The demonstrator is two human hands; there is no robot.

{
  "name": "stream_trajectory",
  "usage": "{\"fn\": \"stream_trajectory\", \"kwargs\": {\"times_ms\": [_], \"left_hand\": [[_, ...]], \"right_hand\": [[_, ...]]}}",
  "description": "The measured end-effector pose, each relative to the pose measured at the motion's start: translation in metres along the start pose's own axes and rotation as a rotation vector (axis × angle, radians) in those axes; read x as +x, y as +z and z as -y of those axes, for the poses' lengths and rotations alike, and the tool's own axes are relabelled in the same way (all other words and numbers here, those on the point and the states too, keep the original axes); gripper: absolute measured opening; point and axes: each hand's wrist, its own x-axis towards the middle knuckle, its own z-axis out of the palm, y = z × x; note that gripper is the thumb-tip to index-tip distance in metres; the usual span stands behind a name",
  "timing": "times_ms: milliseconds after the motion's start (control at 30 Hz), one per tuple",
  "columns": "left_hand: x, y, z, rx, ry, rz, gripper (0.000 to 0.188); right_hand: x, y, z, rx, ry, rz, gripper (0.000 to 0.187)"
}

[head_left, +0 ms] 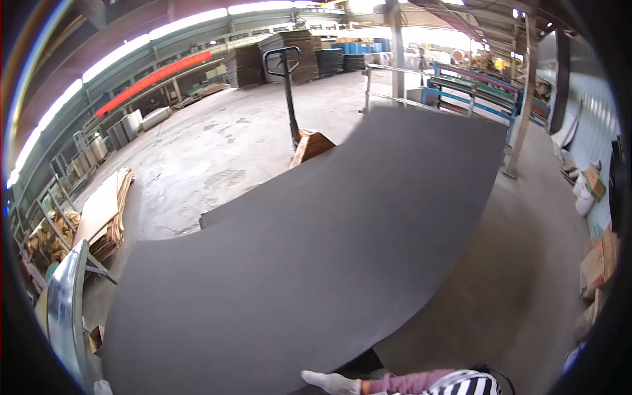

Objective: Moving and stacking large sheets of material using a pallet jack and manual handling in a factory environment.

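Observation:
A large, flexible dark grey sheet point(316, 263) stretches away from me, its far end bent and raised. Near its right-hand near edge, my right hand point(332, 383) in a whitish glove is closed on the sheet; the part of the hand below the edge is hidden. At the sheet's lower left edge a small bit of whitish glove shows, apparently my left hand point(102, 388). Most of that hand is cut off by the frame, so its grip cannot be made out. My right sleeve is purple, with a black-and-white striped cover.
A pallet truck handle point(288, 92) rises beyond the sheet, beside a brown wooden piece point(312, 147). Stacked boards point(108, 210) and a shiny metal panel point(66, 296) stand left. Right are a post point(520, 99), blue racks point(474, 92) and boxes point(600, 260).

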Motion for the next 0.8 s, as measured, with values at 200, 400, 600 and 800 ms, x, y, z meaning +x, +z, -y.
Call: {"fn": "stream_trajectory", "kwargs": {"times_ms": [200,400,600,800], "left_hand": [[-0.144,0.142,0.006,-0.367,-0.279,0.236,0.046],[-0.156,0.308,-0.125,-0.79,-0.192,0.602,0.056],[-0.159,0.425,-0.195,-0.504,-0.163,0.789,0.075],[-0.155,0.439,-0.21,-0.501,-0.195,0.826,0.075]], "right_hand": [[-0.061,-0.067,0.046,-0.353,-0.458,-0.684,0.034],[-0.05,-0.17,0.213,-0.225,-0.924,-1.326,0.042],[0.016,-0.224,0.248,-0.317,-0.893,-1.411,0.025],[0.02,-0.276,0.266,-0.131,-0.956,-1.328,0.015]]}}
